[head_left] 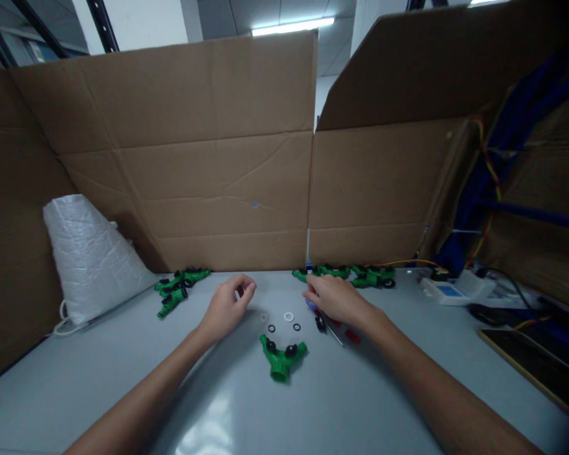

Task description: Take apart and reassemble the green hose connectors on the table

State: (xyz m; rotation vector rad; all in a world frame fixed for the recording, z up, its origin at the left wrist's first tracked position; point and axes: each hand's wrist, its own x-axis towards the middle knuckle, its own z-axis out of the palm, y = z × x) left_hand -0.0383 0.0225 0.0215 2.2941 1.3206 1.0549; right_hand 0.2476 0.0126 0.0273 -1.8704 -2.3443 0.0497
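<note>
My left hand (228, 306) is over the table, left of the small rings, its thumb and index fingertips together. Whether anything is between them cannot be seen. My right hand (336, 298) has its fingers bent down over a screwdriver (334, 333), whose blue handle end and metal shaft show beneath it. The fingertips' contents are hidden. Between and below the hands lie a white washer (289, 316), a smaller pale ring (264, 317) and two black O-rings (272, 328). Closest to me is a green Y-shaped hose splitter (281, 363) with two black valve knobs.
More green splitters stand at the back left (183, 285) and back right (372, 276). Near the screwdriver are a small black part (320, 325) and a red piece (352, 336). A white wrapped bag (92, 262) leans left; a power strip (450, 289) and cables lie right. Cardboard walls (218, 164) surround the table.
</note>
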